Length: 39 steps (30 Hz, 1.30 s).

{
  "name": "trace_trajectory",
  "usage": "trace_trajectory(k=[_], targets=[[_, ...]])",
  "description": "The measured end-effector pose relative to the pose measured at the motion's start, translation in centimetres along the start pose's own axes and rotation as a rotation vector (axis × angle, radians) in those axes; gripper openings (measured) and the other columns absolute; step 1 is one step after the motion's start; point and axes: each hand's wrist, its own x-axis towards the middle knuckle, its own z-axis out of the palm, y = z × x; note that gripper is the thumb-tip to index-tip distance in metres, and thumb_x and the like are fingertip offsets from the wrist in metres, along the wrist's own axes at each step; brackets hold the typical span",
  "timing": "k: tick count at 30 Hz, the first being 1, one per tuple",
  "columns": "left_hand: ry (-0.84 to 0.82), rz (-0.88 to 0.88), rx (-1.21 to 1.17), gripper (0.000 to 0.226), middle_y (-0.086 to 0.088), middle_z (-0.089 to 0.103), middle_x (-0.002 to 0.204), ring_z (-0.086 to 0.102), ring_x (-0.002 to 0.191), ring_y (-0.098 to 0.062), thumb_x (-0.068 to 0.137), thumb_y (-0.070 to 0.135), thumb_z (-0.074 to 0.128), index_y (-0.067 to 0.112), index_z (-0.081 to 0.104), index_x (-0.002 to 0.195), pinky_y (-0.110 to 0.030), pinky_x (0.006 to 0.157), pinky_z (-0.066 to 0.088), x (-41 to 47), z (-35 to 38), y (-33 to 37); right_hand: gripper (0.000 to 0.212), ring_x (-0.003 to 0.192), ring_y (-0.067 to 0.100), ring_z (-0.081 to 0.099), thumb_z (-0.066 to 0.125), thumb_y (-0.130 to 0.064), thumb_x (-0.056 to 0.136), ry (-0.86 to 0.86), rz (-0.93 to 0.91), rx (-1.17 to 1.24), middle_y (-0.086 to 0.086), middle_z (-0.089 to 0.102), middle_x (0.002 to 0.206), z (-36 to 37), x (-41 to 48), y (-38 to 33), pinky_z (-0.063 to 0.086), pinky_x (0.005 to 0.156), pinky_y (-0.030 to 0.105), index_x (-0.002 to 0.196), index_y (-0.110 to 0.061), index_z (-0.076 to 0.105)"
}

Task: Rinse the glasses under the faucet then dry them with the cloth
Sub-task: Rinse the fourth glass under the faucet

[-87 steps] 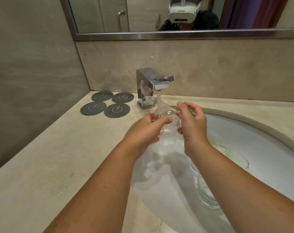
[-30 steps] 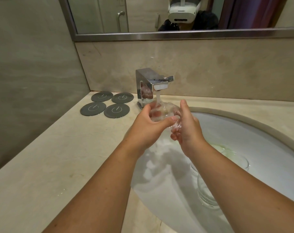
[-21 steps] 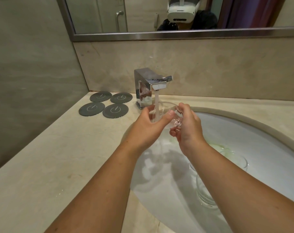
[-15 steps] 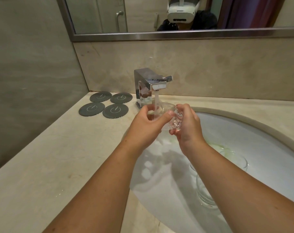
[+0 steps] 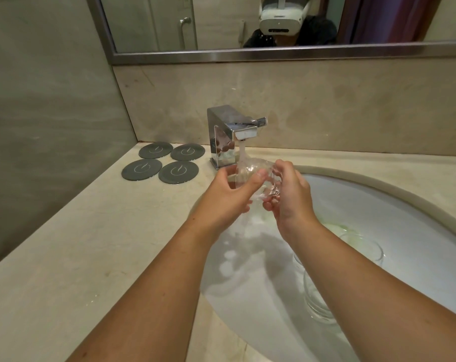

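Note:
A clear glass (image 5: 253,173) sits tilted under the running stream of the chrome faucet (image 5: 227,134), over the white sink (image 5: 378,205). My left hand (image 5: 227,194) grips the glass from the left, thumb across its side. My right hand (image 5: 289,194) holds its other end with curled fingers. Two more clear glasses lie in the basin: one (image 5: 362,244) to the right, another (image 5: 315,299) partly hidden behind my right forearm. No cloth is in view.
Several dark round coasters (image 5: 164,163) lie on the beige counter (image 5: 91,244) left of the faucet. A wall bounds the counter on the left, and a mirror (image 5: 247,22) hangs above the backsplash.
The glass has been turned and lifted slightly under the stream between my hands. My right hand shifted from the rim to curl round the glass's right end.

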Motion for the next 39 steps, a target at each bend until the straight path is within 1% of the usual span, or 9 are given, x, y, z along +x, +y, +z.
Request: trace_trajectory(k=[3,9,13,19,25,28,32,36,39], targets=[[0.02,0.007,-0.004,0.058,0.006,0.074,0.12,0.078,0.095,-0.009,0.085,0.058,0.084,0.032,0.058,0.129,-0.035,0.091,0.064,0.05,-0.03,-0.11,0.027,0.063,0.022,0.052,0.063,-0.039,0.093,-0.019,-0.013,-0.022,0.006,0.07,0.09,0.11,0.01,0.12,0.039,0.048,0.031,0.102,-0.015,0.072],[0.026,0.114,0.097,0.085,0.017,0.07,0.127,0.071,0.118,-0.006,0.066,0.061,0.083,0.039,0.055,0.143,-0.047,0.107,0.056,0.08,-0.25,0.02,0.051,0.057,0.018,0.055,0.058,-0.064,0.097,-0.017,0.114,-0.098,0.004,0.073,0.092,-0.15,0.13,0.15,0.037,0.047,0.028,0.113,-0.017,0.074],[-0.011,0.102,0.089,0.084,0.015,0.067,0.132,0.073,0.113,-0.007,0.069,0.046,0.084,0.042,0.051,0.146,-0.048,0.109,0.054,0.28,-0.16,-0.13,0.043,0.05,0.015,0.05,0.066,-0.055,0.097,-0.009,0.121,-0.049,0.006,0.073,0.097,-0.07,0.02,0.28,0.037,0.046,0.028,0.113,-0.016,0.073],[0.015,0.006,0.051,0.094,0.02,0.074,0.125,0.073,0.112,-0.003,0.059,0.09,0.078,0.044,0.054,0.138,-0.045,0.102,0.06,0.29,0.01,-0.4,0.024,0.055,0.017,0.048,0.069,-0.039,0.095,-0.001,0.003,-0.014,0.005,0.063,0.084,0.07,-0.01,0.13,0.038,0.049,0.029,0.104,-0.017,0.071],[0.02,0.008,-0.061,0.057,0.003,0.071,0.132,0.074,0.111,-0.008,0.089,0.041,0.086,0.026,0.059,0.137,-0.023,0.077,0.06,0.24,-0.13,0.02,0.036,0.059,0.022,0.053,0.066,-0.049,0.094,-0.038,0.015,-0.037,0.007,0.068,0.095,0.09,0.15,0.26,0.039,0.048,0.03,0.11,-0.018,0.071],[0.0,0.056,-0.055,0.071,0.006,0.073,0.128,0.074,0.113,-0.009,0.078,0.038,0.09,0.029,0.058,0.141,-0.034,0.091,0.061,0.31,-0.2,-0.14,0.05,0.052,0.016,0.054,0.061,-0.061,0.098,-0.024,0.097,-0.079,0.004,0.074,0.1,-0.05,0.19,0.28,0.038,0.047,0.029,0.114,-0.015,0.072],[-0.021,0.078,-0.029,0.081,0.012,0.071,0.13,0.073,0.113,-0.006,0.07,0.035,0.084,0.034,0.055,0.145,-0.047,0.112,0.054,0.36,-0.16,-0.09,0.042,0.046,0.015,0.047,0.065,-0.047,0.098,-0.018,0.102,-0.018,0.007,0.067,0.08,0.01,0.04,0.21,0.034,0.047,0.029,0.111,-0.009,0.072],[-0.033,0.03,-0.051,0.088,0.016,0.072,0.132,0.069,0.123,-0.006,0.063,0.061,0.087,0.041,0.054,0.143,-0.045,0.112,0.053,0.51,-0.01,-0.33,0.025,0.054,0.018,0.047,0.066,-0.037,0.095,-0.011,0.036,0.008,0.006,0.064,0.081,0.09,0.02,0.16,0.035,0.048,0.029,0.102,-0.014,0.07],[-0.032,-0.023,-0.065,0.086,0.015,0.073,0.123,0.074,0.111,-0.009,0.063,0.073,0.082,0.038,0.056,0.137,-0.039,0.1,0.062,0.25,0.11,-0.17,0.016,0.06,0.02,0.05,0.064,-0.032,0.095,-0.005,-0.014,-0.013,0.002,0.062,0.077,0.04,0.1,0.09,0.038,0.049,0.03,0.095,-0.017,0.069]])
